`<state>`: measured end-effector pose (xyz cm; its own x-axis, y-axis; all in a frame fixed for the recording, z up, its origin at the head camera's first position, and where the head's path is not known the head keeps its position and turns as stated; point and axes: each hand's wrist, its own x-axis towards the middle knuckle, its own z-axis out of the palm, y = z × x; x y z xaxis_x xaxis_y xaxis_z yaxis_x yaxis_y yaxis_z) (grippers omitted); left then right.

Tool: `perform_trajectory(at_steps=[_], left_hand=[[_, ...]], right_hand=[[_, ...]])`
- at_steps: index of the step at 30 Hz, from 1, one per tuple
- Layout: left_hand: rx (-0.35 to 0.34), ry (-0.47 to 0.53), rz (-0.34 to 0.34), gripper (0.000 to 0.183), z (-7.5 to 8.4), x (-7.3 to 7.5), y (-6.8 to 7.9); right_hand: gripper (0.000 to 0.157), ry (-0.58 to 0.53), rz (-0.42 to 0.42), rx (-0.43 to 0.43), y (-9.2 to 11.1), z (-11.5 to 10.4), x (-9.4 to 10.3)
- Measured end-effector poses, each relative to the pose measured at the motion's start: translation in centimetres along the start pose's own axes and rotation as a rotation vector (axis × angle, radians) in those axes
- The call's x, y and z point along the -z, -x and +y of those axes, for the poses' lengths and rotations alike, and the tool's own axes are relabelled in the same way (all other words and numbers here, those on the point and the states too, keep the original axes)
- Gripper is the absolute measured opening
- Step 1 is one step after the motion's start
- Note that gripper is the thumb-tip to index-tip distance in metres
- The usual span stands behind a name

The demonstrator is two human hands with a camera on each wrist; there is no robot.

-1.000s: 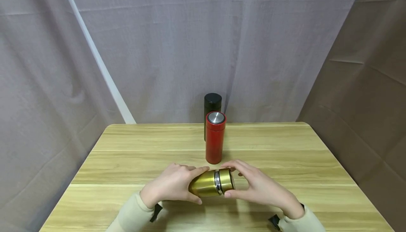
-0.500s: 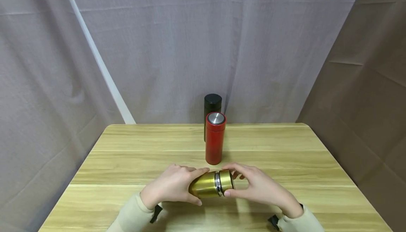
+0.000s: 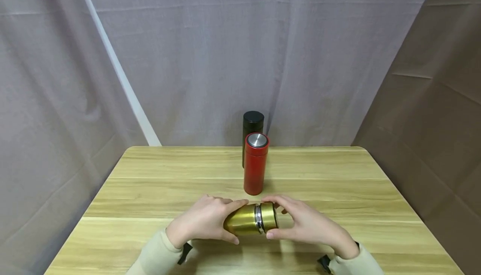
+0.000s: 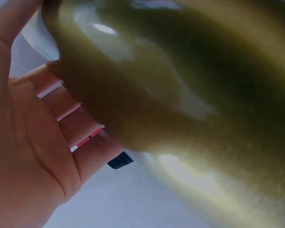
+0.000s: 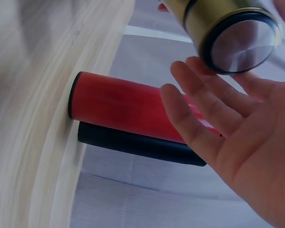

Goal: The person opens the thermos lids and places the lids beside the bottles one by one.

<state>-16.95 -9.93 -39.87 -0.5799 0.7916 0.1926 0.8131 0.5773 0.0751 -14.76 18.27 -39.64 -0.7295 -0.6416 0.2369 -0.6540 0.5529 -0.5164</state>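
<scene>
A gold thermos (image 3: pixel 241 220) lies sideways in the head view, its lid pointing right, raised above the tabletop. My left hand (image 3: pixel 204 218) grips its body, thumb on the near side and fingers round the far side. At the other end, the gold lid (image 3: pixel 268 215) is pinched by my right hand (image 3: pixel 300 220), with thumb and index finger on opposite sides. A silver ring (image 3: pixel 259 218) shows between body and lid. In the right wrist view the lid's round end (image 5: pixel 244 46) faces the palm, and the other fingers stay loosely extended. The left wrist view is mostly filled by the blurred gold body.
Behind the gold thermos, a red thermos (image 3: pixel 255 168) with a silver-topped lid stands upright. A black thermos (image 3: pixel 253 119) stands just beyond it, partly hidden. All are over a wooden table (image 3: pixel 169 166), with grey curtain (image 3: pixel 210 66) behind its far edge.
The thumb and index finger of my right hand have shifted slightly toward the near side on the lid. The left hand keeps its grip, and the standing thermoses have stayed put.
</scene>
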Motion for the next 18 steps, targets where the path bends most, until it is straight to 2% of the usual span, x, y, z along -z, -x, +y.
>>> perform_trajectory(at_steps=[7, 11, 18], left_hand=[[-0.031, 0.005, -0.001, 0.089, 0.14, 0.05, -0.11], [-0.038, 0.007, -0.008, 0.089, 0.11, 0.02, -0.12], [-0.041, 0.008, -0.001, 0.089, -0.06, -0.10, -0.15]], right_hand=[[0.054, 0.000, -0.048, -0.045, -0.04, 0.46, -0.19], [0.049, -0.039, -0.083, -0.074, -0.13, 0.67, -0.35], [0.046, -0.074, -0.079, -0.061, -0.10, 0.65, -0.35]])
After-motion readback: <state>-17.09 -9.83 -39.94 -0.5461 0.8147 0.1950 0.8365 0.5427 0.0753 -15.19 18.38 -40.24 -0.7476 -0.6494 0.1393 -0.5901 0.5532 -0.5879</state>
